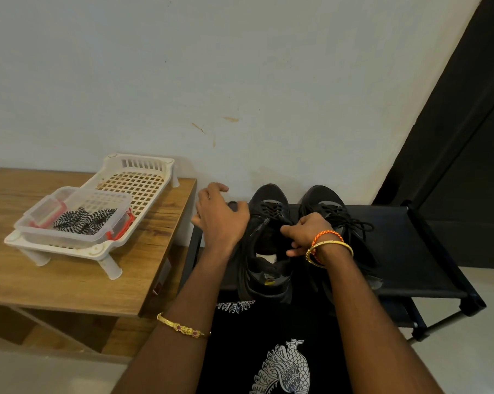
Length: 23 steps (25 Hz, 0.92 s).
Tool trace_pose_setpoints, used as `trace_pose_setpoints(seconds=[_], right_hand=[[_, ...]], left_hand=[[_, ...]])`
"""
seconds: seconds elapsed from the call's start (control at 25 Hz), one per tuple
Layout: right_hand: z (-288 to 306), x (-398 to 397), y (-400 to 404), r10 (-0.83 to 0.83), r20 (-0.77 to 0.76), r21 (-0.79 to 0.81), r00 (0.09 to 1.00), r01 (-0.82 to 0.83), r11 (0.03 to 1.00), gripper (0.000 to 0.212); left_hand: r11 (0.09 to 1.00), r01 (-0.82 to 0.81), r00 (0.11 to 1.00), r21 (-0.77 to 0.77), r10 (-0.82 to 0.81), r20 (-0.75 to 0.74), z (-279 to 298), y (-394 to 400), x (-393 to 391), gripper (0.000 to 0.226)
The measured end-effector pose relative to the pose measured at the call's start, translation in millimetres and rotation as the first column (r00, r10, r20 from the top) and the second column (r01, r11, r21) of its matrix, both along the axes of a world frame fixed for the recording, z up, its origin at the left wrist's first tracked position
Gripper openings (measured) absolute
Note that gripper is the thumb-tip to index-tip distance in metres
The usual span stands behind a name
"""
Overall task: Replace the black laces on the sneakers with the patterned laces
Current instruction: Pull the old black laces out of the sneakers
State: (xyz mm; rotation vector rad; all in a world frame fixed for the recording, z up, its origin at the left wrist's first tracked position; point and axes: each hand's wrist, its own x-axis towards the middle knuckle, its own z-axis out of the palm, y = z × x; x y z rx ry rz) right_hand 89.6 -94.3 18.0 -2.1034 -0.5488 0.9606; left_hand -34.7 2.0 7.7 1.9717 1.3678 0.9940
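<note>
both arms reaching to twelve o'clock over a black shoe rack [427, 251], left hand [220, 220] curled around the left sneaker [265, 251] side, right hand [308, 231] pinching its collar, right sneaker [334, 206] at three o'clock still black-laced, patterned laces [84, 220] in a clear container [41, 223] at nine o'clock

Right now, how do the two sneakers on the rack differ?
The left sneaker is gripped by both hands, left hand on its outer side, right hand at its collar; the right sneaker lies untouched. The left sneaker's black lace shows only over the front eyelets, its opening spread wide; the right sneaker's black lace trails loose ends over its side. Both are black, toes toward the wall, on the black rack.
</note>
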Motion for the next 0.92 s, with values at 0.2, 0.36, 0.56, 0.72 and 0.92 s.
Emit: trace_pose_setpoints(seconds=[0.2, 0.36, 0.56, 0.72, 0.92], right_hand=[[2, -1, 1, -0.004, -0.017, 0.002, 1.000, 0.004, 1.000, 0.021], [0, -1, 3, 0.000, -0.014, -0.002, 1.000, 0.000, 1.000, 0.022], [-1, -1, 3, -0.010, 0.009, -0.005, 1.000, 0.010, 1.000, 0.022], [-3, -2, 2, -0.040, 0.011, 0.008, 0.999, 0.040, 0.999, 0.019], [-5, -2, 2, -0.040, 0.005, 0.015, 0.999, 0.040, 0.999, 0.019]], left_hand=[[0.914, 0.395, 0.887, 0.095, -0.353, -0.297, -7, -14, 13, 0.021], [0.906, 0.407, 0.842, 0.115, -0.324, -0.432, -12, -18, 23, 0.019], [0.893, 0.411, 0.830, 0.182, -0.283, -0.481, -11, -18, 24, 0.014], [0.925, 0.316, 0.919, 0.212, -0.242, -0.312, -7, -12, 16, 0.008], [0.996, -0.056, 0.998, 0.066, 0.057, -0.009, -5, -1, -1, 0.006]])
